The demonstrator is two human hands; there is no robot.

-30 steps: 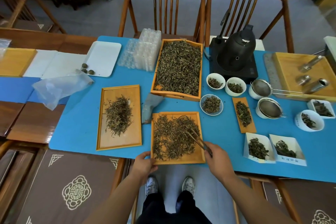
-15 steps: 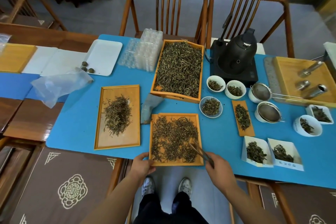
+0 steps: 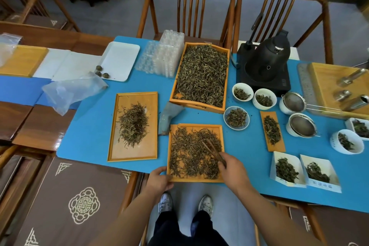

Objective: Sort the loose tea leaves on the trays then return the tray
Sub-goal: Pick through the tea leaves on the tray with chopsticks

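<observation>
A small wooden tray (image 3: 218, 128) lies at the table's near edge, covered with spread-out loose tea leaves (image 3: 189, 154). My left hand (image 3: 158, 180) grips its near left corner. My right hand (image 3: 233, 168) holds wooden tweezers (image 3: 213, 151) whose tips rest among the leaves right of the tray's centre. To the left, a second flat tray (image 3: 114, 146) carries a heap of sorted leaves (image 3: 133, 124). Behind, a deep wooden box (image 3: 199, 105) is full of tea leaves.
On the blue mat (image 3: 93, 130) stand several white bowls and paper boxes of tea on the right, two strainers (image 3: 301, 126), a black kettle (image 3: 267, 56), a grey cloth (image 3: 169, 115), clear plastic moulds (image 3: 161, 56), a white tray (image 3: 119, 62) and a plastic bag (image 3: 67, 92). Two chairs stand behind.
My right hand has slid the tweezers from the tray's lower right corner up toward its middle. My left hand keeps its hold on the tray's corner. The camera has shifted slightly.
</observation>
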